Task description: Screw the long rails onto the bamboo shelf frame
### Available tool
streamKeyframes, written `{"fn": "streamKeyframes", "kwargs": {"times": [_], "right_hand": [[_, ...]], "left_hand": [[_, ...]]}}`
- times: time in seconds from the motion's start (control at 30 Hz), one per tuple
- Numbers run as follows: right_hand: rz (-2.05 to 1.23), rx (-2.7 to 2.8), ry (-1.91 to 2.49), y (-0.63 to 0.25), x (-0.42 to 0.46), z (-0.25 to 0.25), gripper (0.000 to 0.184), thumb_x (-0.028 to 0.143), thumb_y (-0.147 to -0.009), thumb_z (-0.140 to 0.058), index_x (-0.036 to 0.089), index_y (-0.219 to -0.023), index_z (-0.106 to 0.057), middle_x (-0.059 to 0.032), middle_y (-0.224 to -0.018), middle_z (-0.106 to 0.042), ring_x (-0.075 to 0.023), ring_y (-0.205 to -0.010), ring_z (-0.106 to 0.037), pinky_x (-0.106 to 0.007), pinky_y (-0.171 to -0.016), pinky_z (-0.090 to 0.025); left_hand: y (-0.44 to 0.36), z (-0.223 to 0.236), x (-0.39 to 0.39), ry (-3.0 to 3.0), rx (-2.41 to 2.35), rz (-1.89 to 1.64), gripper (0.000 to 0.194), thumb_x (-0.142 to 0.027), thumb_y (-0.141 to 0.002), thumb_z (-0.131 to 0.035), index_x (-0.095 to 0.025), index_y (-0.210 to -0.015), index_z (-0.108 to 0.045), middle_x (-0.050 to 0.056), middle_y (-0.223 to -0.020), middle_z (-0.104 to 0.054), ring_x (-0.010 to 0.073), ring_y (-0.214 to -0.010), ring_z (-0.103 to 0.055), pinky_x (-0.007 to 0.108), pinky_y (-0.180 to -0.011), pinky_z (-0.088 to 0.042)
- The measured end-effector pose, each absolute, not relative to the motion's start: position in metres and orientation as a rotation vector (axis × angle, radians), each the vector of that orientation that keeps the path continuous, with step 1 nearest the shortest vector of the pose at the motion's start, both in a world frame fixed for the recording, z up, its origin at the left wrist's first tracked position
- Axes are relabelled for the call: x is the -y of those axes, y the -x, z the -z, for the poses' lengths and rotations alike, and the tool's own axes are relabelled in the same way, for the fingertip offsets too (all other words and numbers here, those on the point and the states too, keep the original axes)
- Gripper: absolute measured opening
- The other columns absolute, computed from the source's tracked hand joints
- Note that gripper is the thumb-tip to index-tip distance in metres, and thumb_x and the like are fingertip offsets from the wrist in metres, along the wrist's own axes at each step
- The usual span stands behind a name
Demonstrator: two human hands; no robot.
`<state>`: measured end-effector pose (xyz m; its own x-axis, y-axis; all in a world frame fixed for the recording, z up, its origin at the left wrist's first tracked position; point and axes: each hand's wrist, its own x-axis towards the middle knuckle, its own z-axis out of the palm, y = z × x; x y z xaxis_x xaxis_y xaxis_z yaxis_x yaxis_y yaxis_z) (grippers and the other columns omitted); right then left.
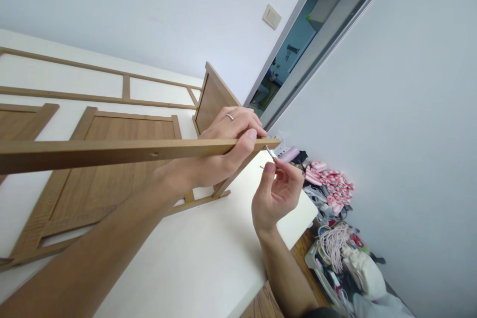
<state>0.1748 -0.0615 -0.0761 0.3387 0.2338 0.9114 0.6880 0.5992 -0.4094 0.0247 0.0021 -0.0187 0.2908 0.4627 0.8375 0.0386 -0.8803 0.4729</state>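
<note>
My left hand [227, 141], with a ring on one finger, is closed around a long wooden rail [112, 153] near its right end. The rail runs across the view above the table and has a small hole in its side. My right hand [278, 191] pinches a slim silver bolt [271, 153] between thumb and fingers. One end of it is at the underside of the rail's tip; I cannot tell whether it is inserted. A second thin metal tip [261, 167] shows beside the thumb. Behind my left hand stands an upright wooden panel [216, 94].
On the white table [186, 263] lie a framed wooden panel [122, 134], another panel [18, 121] and a ladder-like wooden frame [126, 87]. Striped cloth [331, 184] and a filled grey bin [316, 263] are on the right. A doorway and light switch [272, 16] are beyond.
</note>
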Motion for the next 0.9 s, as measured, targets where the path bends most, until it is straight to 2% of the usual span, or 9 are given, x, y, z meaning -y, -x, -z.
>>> {"fn": "streamKeyframes", "kwargs": {"times": [0.27, 0.47, 0.63, 0.9], "right_hand": [[0.431, 1.290, 0.899, -0.1817, 0.0572, 0.0733, 0.016, 0.013, -0.098, -0.066, 0.023, -0.111, -0.068, -0.0026, -0.096, -0.065, -0.0161, -0.089, -0.063, -0.029, -0.068, -0.052], [0.411, 1.277, 0.927, -0.1797, 0.0596, 0.0726, 0.012, 0.013, -0.099, -0.065, 0.022, -0.107, -0.068, -0.0014, -0.093, -0.063, -0.0151, -0.088, -0.063, -0.033, -0.078, -0.055], [0.401, 1.265, 0.963, -0.1751, 0.0615, 0.0749, 0.006, 0.017, -0.100, -0.065, 0.021, -0.104, -0.065, -0.0010, -0.092, -0.061, -0.0153, -0.086, -0.064, -0.034, -0.076, -0.058], [0.342, 1.257, 0.939, -0.1753, 0.0630, 0.0774, 0.012, 0.016, -0.100, -0.064, 0.023, -0.109, -0.067, -0.0008, -0.094, -0.061, -0.0151, -0.088, -0.063, -0.033, -0.079, -0.056]], "left_hand": [[-0.0230, 0.0164, -0.0011, -2.202, -0.460, -1.585, 0.028, -0.026, -0.106, -0.036, -0.023, -0.101, -0.064, 0.004, -0.115, -0.072, 0.0233, -0.128, -0.059, 0.044, -0.119, -0.041], [-0.0221, 0.0170, -0.0009, -2.196, -0.427, -1.594, 0.027, -0.025, -0.107, -0.037, -0.022, -0.101, -0.064, 0.005, -0.114, -0.071, 0.0227, -0.128, -0.058, 0.043, -0.119, -0.041], [-0.0220, 0.0184, -0.0007, -2.185, -0.460, -1.568, 0.028, -0.025, -0.108, -0.037, -0.023, -0.101, -0.064, 0.005, -0.119, -0.070, 0.0234, -0.133, -0.055, 0.044, -0.120, -0.041], [-0.0227, 0.0201, -0.0030, -2.190, -0.444, -1.561, 0.027, -0.027, -0.108, -0.038, -0.022, -0.105, -0.064, 0.006, -0.121, -0.068, 0.0235, -0.135, -0.054, 0.043, -0.120, -0.041]]}}
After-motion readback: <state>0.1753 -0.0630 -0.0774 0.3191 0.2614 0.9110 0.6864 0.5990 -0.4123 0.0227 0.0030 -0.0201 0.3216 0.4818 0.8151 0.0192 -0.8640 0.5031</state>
